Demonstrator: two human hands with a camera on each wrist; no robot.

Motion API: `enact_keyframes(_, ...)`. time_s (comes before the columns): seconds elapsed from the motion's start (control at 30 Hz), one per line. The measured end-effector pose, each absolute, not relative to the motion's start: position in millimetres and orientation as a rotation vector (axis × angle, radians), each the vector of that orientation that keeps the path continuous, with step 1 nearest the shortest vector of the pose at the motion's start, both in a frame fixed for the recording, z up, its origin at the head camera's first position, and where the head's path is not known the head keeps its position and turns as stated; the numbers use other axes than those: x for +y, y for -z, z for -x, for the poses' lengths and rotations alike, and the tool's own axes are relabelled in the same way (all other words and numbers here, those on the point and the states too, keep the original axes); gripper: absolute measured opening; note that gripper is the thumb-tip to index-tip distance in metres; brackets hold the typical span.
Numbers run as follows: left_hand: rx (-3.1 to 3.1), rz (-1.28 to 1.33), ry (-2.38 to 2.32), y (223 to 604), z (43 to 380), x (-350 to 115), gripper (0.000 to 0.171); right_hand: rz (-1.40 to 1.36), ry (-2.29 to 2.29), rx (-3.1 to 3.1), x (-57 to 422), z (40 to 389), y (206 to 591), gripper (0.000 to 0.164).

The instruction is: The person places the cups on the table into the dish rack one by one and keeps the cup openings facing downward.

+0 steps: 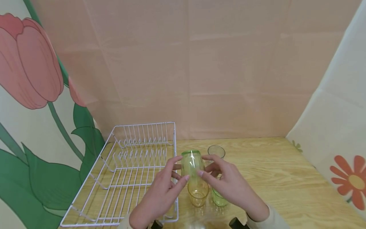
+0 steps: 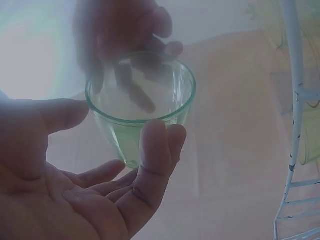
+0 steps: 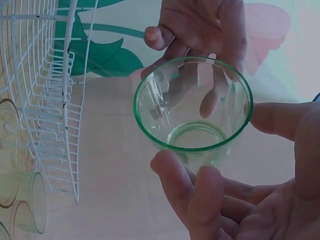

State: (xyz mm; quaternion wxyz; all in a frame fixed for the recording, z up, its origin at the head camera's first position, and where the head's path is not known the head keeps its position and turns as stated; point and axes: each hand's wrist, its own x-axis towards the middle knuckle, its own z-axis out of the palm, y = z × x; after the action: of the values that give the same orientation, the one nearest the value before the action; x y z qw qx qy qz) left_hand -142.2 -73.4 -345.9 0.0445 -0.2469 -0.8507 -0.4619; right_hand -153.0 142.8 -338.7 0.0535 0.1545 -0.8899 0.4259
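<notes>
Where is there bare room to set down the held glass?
Right of the right hand, the table is bare up to the flowered cloth. The rack also looks empty where visible. It is crowded just right of the rack: the yellow glass, lower green glass and grey glass stand close together.

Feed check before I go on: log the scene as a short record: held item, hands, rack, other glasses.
Held item: pale green glass, raised off the table, mouth visible in both wrist views
Left hand: holds the glass's left side
Right hand: holds its right side
Rack: white wire rack, on the table
Other glasses: amber glass, second green glass, grey-tinted glass, right of the rack
</notes>
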Motion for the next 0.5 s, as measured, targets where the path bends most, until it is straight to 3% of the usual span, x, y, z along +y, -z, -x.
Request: enact_keyframes(0.5, -2.648, 0.681, 1.468, 344.5, 138.4, -74.3, 0.062, -0.519, -1.301, -2.667, 141.6, 152.4, 341.9, 0.053)
